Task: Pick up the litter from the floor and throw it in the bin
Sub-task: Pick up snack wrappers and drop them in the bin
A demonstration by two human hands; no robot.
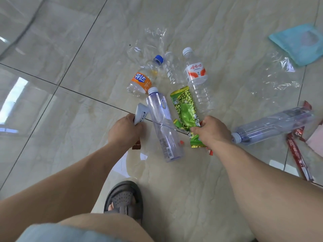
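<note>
Left hand curled round a crumpled white wrapper, held just above the tiled floor. Right hand pinching the near end of a green pea packet, together with what looks like a scrap of red wrapper; exact contents of that grip partly hidden by the fingers.

Remaining litter spread ahead and to the right. Between the two hands: a clear bottle, long axis running away from the body, cap at the far end, base nearest the feet, roughly level with both hands. Beyond it: an orange-labelled bottle, a blue-capped bottle, a white-capped bottle, and clear plastic film. To the right, near the right forearm: another clear bottle, lying crosswise, cap toward the hand. Red wrapper strips further right.

Bin not in view. Both hands occupied; judged early in the task, with a trip to the bin or a bundled grip needed next.
</note>
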